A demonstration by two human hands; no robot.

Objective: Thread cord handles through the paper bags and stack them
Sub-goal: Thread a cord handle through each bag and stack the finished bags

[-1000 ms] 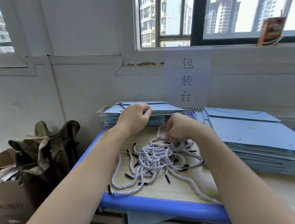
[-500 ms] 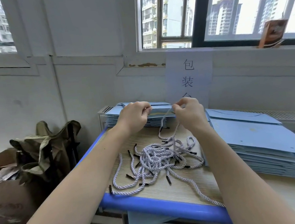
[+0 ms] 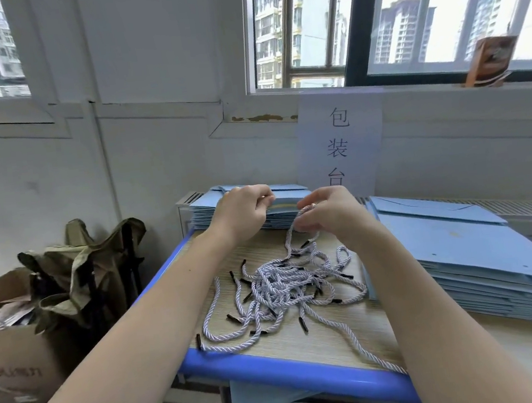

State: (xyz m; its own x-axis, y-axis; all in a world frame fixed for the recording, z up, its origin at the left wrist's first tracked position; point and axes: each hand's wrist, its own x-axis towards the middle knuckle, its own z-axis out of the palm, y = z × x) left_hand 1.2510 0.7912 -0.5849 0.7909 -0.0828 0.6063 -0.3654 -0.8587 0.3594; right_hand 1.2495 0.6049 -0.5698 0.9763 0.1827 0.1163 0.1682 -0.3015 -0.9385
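Note:
A stack of flat light-blue paper bags (image 3: 290, 195) lies at the far side of the table. My left hand (image 3: 243, 215) pinches the front edge of the top bag. Beside it, my right hand (image 3: 329, 214) holds one white twisted cord (image 3: 290, 235) that hangs down to a tangled pile of cords with black tips (image 3: 284, 285) on the tabletop. The cord's upper end is hidden in my fingers, close to the bag's edge. A second, larger stack of blue bags (image 3: 476, 257) lies on the right.
The wooden table has a blue rim (image 3: 276, 365). Left of it stand a cardboard box (image 3: 7, 356) and an olive folded fabric item (image 3: 83, 265). A paper sign (image 3: 341, 143) hangs on the wall, and a small brown box (image 3: 487, 61) sits on the sill.
My right hand lifted one cord out of the pile and brought it up to the top bag's edge by my left hand. My left hand stayed on the bag.

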